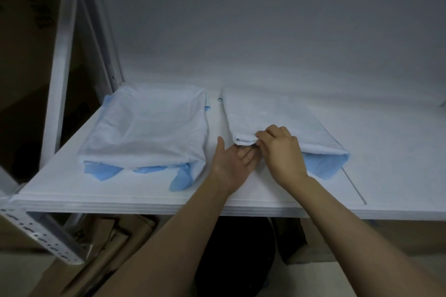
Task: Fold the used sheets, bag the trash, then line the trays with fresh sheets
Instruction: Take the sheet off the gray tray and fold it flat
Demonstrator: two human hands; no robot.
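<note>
The step in hand looks like folding the long sheet, which lies as a narrow white strip with a blue underside on the shelf, running from near the front toward the back wall. The right hand pinches the turned-over near end with curled fingers. The left hand lies palm up with relaxed fingers just beside that end, holding nothing; whether it touches the cloth cannot be told. To fold well, the person would likely keep both side edges square and press each turn flat, so that no blue corner sticks out as it does at the near right. The folded sheet sits just to the left with a narrow gap between the two, so the work should probably stay clear of it. There is bare shelf to the right and toward the wall. The front edge is close to the wrists, and the rack post closes off the far left.
</note>
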